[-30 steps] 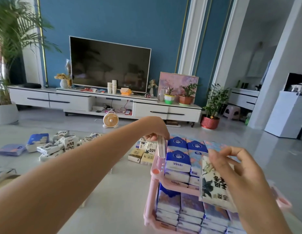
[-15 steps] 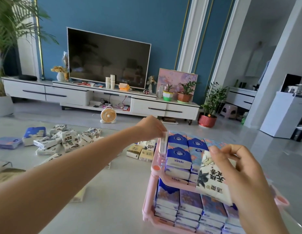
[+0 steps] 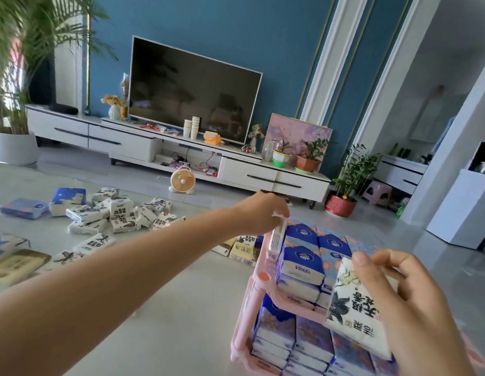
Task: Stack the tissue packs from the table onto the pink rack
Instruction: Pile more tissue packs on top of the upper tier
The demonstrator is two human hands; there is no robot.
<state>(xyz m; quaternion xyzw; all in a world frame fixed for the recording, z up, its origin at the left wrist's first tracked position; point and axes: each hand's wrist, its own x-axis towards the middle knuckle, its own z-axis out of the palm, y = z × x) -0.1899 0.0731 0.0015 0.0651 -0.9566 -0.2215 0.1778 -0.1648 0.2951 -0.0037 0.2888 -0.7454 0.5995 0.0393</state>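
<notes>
Left hand [image 3: 263, 213] reaches across, fingers pinching a slim pack [image 3: 277, 238] stood on edge at the left rim of the pink rack [image 3: 252, 310], top tier. Probably it is being wedged into the narrow gap beside the blue packs [image 3: 301, 264]. Right hand [image 3: 404, 302] grips a white printed pack [image 3: 352, 308] close over the rack, seemingly queued next. Both tiers look nearly full. Loose packs [image 3: 113, 213] lie scattered on the desk [image 3: 181, 308], well apart.

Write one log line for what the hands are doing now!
left hand: pinches slim pack upright at pink rack edge | right hand: holds white pack
</notes>
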